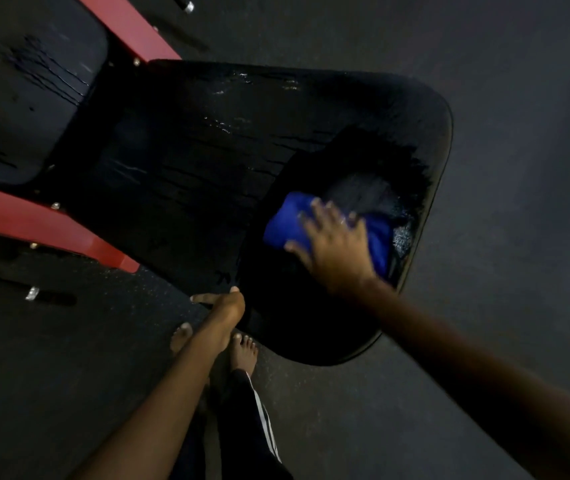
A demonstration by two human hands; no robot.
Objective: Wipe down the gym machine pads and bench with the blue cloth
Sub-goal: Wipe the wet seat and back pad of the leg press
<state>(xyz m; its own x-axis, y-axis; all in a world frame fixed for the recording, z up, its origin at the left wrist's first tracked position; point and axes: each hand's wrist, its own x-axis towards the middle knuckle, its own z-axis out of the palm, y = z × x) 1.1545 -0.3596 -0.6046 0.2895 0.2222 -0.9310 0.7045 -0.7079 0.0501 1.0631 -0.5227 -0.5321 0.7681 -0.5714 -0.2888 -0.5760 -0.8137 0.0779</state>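
Bare arms, bare feet, black white-striped trousers

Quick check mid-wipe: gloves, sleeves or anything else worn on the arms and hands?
No sleeves, watches or wristbands show. The left hand and the right hand are ungloved. Motion blur hides whether the right wears a ring.
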